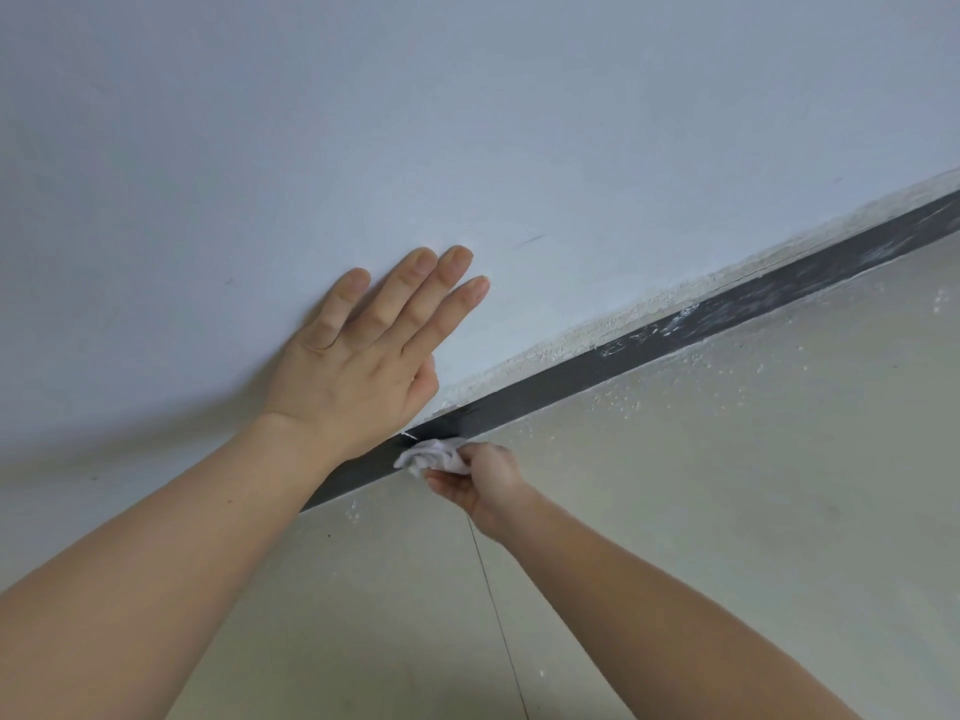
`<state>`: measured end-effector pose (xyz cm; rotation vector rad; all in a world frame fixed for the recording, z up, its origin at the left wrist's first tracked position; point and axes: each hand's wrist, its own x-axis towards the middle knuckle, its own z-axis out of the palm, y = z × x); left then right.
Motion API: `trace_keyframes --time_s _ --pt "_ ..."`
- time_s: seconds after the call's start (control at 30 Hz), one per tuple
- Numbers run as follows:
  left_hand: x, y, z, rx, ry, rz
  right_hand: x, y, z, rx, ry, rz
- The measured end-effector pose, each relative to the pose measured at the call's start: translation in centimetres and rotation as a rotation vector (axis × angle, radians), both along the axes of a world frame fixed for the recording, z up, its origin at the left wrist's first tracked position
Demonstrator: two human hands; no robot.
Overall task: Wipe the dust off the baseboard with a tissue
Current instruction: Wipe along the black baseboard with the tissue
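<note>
You are pinching the crumpled tissue (431, 456) in your right hand (488, 480), the grip closed around the wad, and pressing it against the face of the dark baseboard (571, 371). Your left hand (358, 366) is lying flat, fingers straight, on the wall (467, 122) just above the baseboard, holding nothing. The baseboard just beyond the tissue is looking dark and clean. Farther along it, white dust smears are showing, so much of the wiping seems to be waiting.
</note>
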<state>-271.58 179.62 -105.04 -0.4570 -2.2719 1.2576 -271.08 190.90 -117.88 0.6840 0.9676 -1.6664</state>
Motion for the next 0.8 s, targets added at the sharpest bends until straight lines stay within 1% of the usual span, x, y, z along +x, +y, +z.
trace_keyframes --time_s 0.13,0.2,0.3,0.33,0.43,0.5,0.53,0.57,0.63,0.67,0.7,0.73,0.8 --pt "0.0 0.0 0.2 0.011 -0.013 -0.002 -2.3 1.3 0.0 0.015 -0.01 -0.148" --pt "0.1 0.0 0.2 0.009 -0.01 0.004 -4.0 3.1 0.1 0.011 0.032 -0.186" --pt "0.0 0.2 0.3 0.015 -0.02 0.005 -6.8 6.9 0.8 0.002 0.146 -0.218" --pt "0.0 0.3 0.5 0.02 -0.023 0.013 -7.6 8.2 1.1 -0.006 0.174 -0.26" --pt "0.2 1.2 0.8 0.104 -0.061 0.044 -9.6 12.3 2.0 -0.014 0.223 -0.497" --pt "0.1 2.3 0.9 0.195 -0.11 0.024 -10.4 14.1 1.9 0.028 0.195 -0.647" --pt "-0.3 3.1 0.9 0.23 -0.135 -0.006 -10.5 14.5 1.6 0.08 0.192 -0.655" --pt "-0.9 4.1 1.0 0.255 -0.155 -0.047 -10.2 14.4 1.6 0.14 0.21 -0.602" --pt "-2.9 6.5 1.5 0.282 -0.168 -0.129 -8.2 12.7 1.6 0.221 0.244 -0.357" --pt "-4.1 7.7 1.9 0.279 -0.162 -0.152 -7.1 11.6 1.7 0.221 0.202 -0.256" --pt "-5.2 8.8 2.3 0.261 -0.15 -0.158 -6.4 10.6 2.0 0.193 0.131 -0.202" --pt "-6.2 9.5 2.8 0.235 -0.138 -0.15 -6.2 9.9 2.2 0.154 0.076 -0.191" --pt "-7.4 9.9 3.4 0.177 -0.119 -0.118 -7.6 9.6 2.9 0.097 0.034 -0.251"
